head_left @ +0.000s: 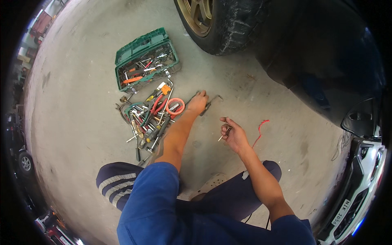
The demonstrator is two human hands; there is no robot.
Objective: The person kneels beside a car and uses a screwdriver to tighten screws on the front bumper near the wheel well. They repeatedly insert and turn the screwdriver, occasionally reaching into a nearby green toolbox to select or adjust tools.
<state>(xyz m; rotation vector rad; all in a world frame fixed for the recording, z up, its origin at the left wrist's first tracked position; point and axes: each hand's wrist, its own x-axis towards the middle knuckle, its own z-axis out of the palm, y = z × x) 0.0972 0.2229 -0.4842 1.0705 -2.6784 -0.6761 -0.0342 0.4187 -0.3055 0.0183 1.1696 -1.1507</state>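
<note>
My left hand point(199, 103) is down on the floor at the right edge of the tool pile point(152, 118). Its fingers are curled over thin dark tools, whose kind the hand hides. A dark hooked piece point(216, 98) lies just right of its fingers. My right hand point(235, 136) is raised above the floor, palm turned up, with the fingers bent round a small thin tool point(221, 137) that has a pale metal shaft. In the pile are red-handled pliers point(156, 104), an orange tape roll point(182, 107), sockets and several other hand tools.
A green toolbox point(173, 65) full of tools stands open beyond the pile. A tyre point(237, 30) and a dark vehicle body point(318, 65) are at the far right. A red cord point(259, 131) lies right of my right hand. A white vehicle front point(347, 210) stands at the lower right.
</note>
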